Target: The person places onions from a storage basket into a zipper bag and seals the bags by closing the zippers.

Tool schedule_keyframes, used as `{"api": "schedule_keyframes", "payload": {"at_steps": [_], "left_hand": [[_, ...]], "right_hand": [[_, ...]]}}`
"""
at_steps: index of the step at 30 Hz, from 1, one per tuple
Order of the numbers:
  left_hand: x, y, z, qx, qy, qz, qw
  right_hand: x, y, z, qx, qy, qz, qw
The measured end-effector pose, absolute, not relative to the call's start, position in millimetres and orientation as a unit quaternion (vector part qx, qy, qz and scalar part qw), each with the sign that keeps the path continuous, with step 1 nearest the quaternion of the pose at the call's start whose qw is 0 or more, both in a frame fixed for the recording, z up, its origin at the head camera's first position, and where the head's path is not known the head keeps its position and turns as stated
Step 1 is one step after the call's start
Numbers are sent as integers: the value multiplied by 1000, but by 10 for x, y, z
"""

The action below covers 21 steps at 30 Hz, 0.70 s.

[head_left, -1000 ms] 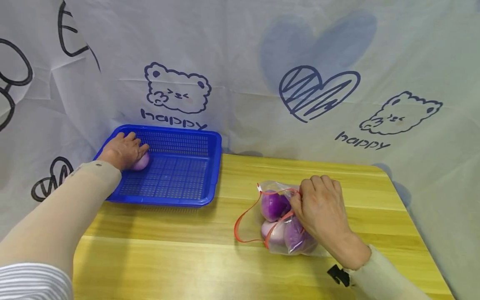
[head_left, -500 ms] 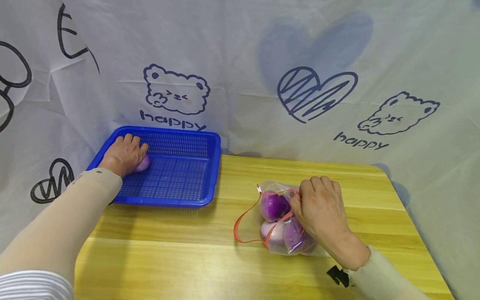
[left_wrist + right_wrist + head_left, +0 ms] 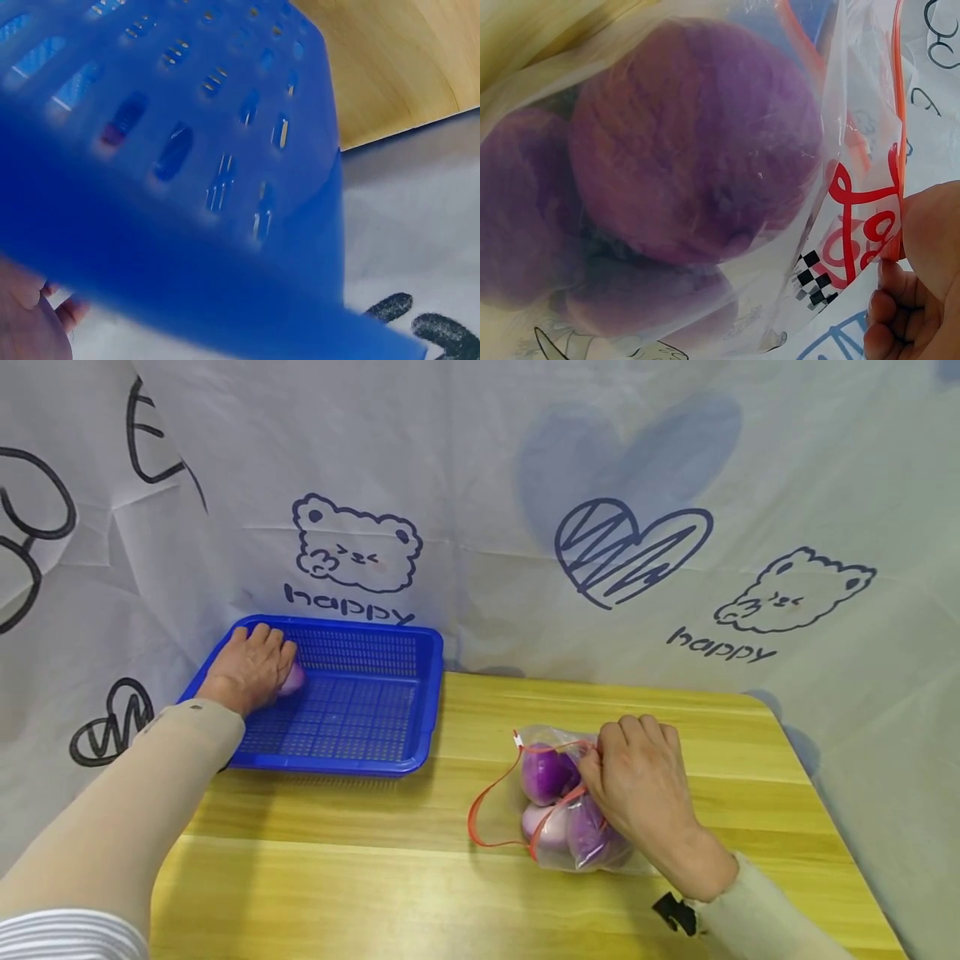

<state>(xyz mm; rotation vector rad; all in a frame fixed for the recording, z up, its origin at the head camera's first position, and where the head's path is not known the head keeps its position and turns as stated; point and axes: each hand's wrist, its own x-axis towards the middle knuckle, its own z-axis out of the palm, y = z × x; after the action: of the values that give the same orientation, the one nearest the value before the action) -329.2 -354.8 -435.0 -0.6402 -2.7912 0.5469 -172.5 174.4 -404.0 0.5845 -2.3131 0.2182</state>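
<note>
Inside the left end of the blue basket (image 3: 330,770), my left hand (image 3: 251,670) reaches over the rim and grips a purple onion (image 3: 292,680), its curled fingers hiding part of it. The left wrist view is mostly filled by the slotted basket wall (image 3: 225,172), with a bit of the left hand (image 3: 34,319) at the lower left. On the right, my right hand (image 3: 647,785) pinches the edge of a clear zip bag (image 3: 498,802) with red trim. Several purple onions (image 3: 546,774) lie in the bag, whose mouth stands open to the left; they show close up in the right wrist view.
Basket and bag stand apart on a yellow wood-grain table (image 3: 360,877). Behind rises a pale cloth (image 3: 487,568) printed with bears and hearts, close to the basket's back rim. The table's right edge slopes down beyond the right hand.
My left fingers have closed further over the onion, which has shifted slightly to the right in the basket. The right hand and the bag stay where they were.
</note>
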Motion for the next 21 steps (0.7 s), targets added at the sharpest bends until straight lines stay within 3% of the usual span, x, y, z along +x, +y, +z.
{"api": "schedule_keyframes", "payload": {"at_steps": [21], "left_hand": [[-3187, -3546, -4098, -188, -946, 135, 225]], "right_hand": [[-1694, 1705, -3994, 226, -908, 78, 343]]}}
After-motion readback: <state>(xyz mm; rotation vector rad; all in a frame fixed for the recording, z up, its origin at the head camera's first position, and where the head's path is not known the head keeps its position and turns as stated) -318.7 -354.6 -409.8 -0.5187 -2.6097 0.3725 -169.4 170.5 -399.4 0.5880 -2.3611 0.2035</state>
